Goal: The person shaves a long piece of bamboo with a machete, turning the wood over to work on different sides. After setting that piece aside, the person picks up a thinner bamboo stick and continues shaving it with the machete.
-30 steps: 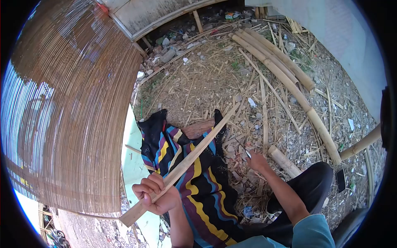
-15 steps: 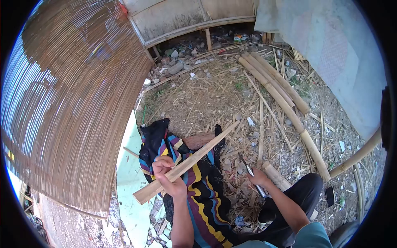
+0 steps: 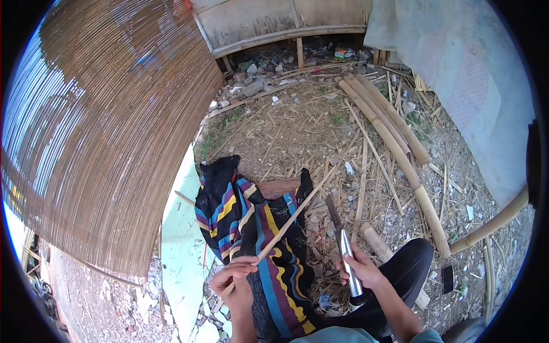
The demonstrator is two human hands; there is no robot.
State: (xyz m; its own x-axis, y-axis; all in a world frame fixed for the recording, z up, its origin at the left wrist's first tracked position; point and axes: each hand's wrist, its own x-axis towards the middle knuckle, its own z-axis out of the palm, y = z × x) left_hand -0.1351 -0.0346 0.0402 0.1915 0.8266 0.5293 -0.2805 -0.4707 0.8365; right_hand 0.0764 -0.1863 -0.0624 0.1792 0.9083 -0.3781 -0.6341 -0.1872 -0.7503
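Note:
A bamboo strip (image 3: 294, 216), seen edge-on, slants up and to the right from my left hand (image 3: 235, 280), whose fingers are closed on its lower end. In my right hand (image 3: 359, 267) is a knife (image 3: 347, 257) with a shiny metal handle and a dark blade pointing up and to the left. The blade is to the right of the strip, apart from it. Beneath the strip, a striped cloth (image 3: 266, 228) in black, yellow, blue and purple lies over my lap and the ground. A reddish-brown block (image 3: 277, 188) shows at the cloth's upper edge.
A slatted bamboo blind (image 3: 114, 143) hangs at the left. Long bamboo poles (image 3: 394, 140) lie at the right on ground scattered with splinters. A cut bamboo piece (image 3: 376, 243) and a phone (image 3: 448, 279) are near my right knee. A pale sheet (image 3: 463, 97) hangs at the upper right.
My left hand has turned the strip from its broad face to its edge and moved lower. My right hand has raised the knife more upright, showing more of its handle. The view has shifted slightly.

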